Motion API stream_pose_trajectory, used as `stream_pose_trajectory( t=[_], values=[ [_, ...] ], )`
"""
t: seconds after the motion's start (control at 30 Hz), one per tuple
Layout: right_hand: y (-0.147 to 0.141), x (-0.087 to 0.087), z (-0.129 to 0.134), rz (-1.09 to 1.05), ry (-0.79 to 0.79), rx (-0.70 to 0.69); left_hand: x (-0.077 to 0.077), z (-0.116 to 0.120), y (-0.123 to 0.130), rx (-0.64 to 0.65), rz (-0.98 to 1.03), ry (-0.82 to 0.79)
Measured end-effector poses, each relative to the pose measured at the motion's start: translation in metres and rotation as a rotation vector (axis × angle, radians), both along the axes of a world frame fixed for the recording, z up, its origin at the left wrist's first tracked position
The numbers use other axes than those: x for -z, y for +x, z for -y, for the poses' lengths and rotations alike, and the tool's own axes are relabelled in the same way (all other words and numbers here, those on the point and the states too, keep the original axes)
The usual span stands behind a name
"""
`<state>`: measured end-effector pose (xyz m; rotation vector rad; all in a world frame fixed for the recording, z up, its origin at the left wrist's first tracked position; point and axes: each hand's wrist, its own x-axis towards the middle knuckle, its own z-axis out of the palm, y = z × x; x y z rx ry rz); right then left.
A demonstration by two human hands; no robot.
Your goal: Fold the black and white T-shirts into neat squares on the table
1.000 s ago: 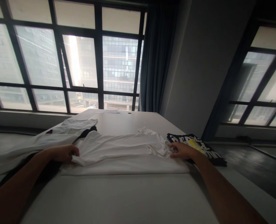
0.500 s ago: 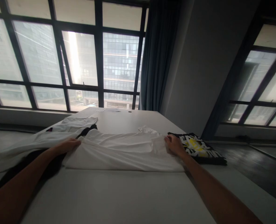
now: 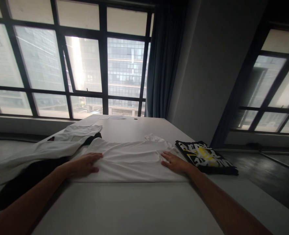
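A white T-shirt (image 3: 132, 163) lies folded lengthwise across the table in front of me, with creases running over its middle. My left hand (image 3: 85, 164) rests flat on its left part, fingers spread. On the right part lies my right hand (image 3: 172, 161), its fingers also apart and touching the cloth. Neither hand grips anything. A crumpled bit of the shirt, perhaps a sleeve, sticks out at the far right side, behind my right hand.
To the right sits a folded black garment (image 3: 205, 156) with white and yellow print. Loose white clothes (image 3: 44, 153) and a black garment (image 3: 27, 182) lie heaped at the left. Papers (image 3: 90, 120) are at the far end of the white table (image 3: 134, 209), below the windows.
Both hands have let go of the shirt's edges and moved inward, now lying flat on the cloth with fingers spread. The shirt's folded layer lies flatter.
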<state>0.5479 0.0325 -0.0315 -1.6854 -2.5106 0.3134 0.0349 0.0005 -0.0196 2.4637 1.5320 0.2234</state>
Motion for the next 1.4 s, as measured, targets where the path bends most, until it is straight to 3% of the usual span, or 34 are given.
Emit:
stream_pose_trajectory(
  t=[0.17, 0.3, 0.4, 0.53, 0.63, 0.8, 0.97, 1.07, 1.17, 1.23, 1.3, 1.4],
  values=[
    [0.009, 0.006, -0.003, 0.098, -0.049, 0.075, 0.002, 0.007, 0.002, -0.029, -0.198, -0.141],
    [0.015, -0.007, 0.0, 0.093, -0.073, -0.025, -0.013, 0.017, 0.003, -0.055, -0.192, -0.165],
    [0.013, -0.021, -0.01, 0.082, -0.041, -0.054, -0.022, 0.012, 0.006, -0.075, -0.131, -0.139],
    [-0.004, -0.036, -0.056, 0.078, 0.162, 0.103, -0.024, -0.022, 0.005, -0.156, -0.154, 0.09],
    [-0.022, -0.041, -0.105, 0.085, 0.198, 0.18, -0.023, -0.055, 0.001, -0.191, -0.196, 0.18],
    [-0.049, -0.037, -0.179, 0.079, 0.133, 0.181, -0.022, -0.098, -0.003, -0.223, -0.205, 0.145],
    [-0.058, -0.023, -0.213, 0.064, 0.043, 0.172, -0.012, -0.121, -0.006, -0.191, -0.215, 0.042],
    [-0.054, -0.025, -0.208, 0.058, 0.014, 0.157, -0.014, -0.122, -0.006, -0.171, -0.203, 0.095],
    [-0.044, -0.04, -0.184, 0.041, 0.22, 0.235, -0.027, -0.115, -0.005, -0.223, -0.165, 0.281],
    [-0.033, -0.054, -0.16, -0.004, 0.45, 0.309, -0.038, -0.105, -0.007, -0.274, -0.129, 0.39],
    [-0.018, -0.067, -0.13, -0.05, 0.584, 0.326, -0.045, -0.094, -0.013, -0.282, -0.075, 0.467],
    [0.009, -0.076, -0.077, -0.047, 0.549, 0.211, -0.043, -0.075, -0.028, -0.215, 0.019, 0.489]
  ],
)
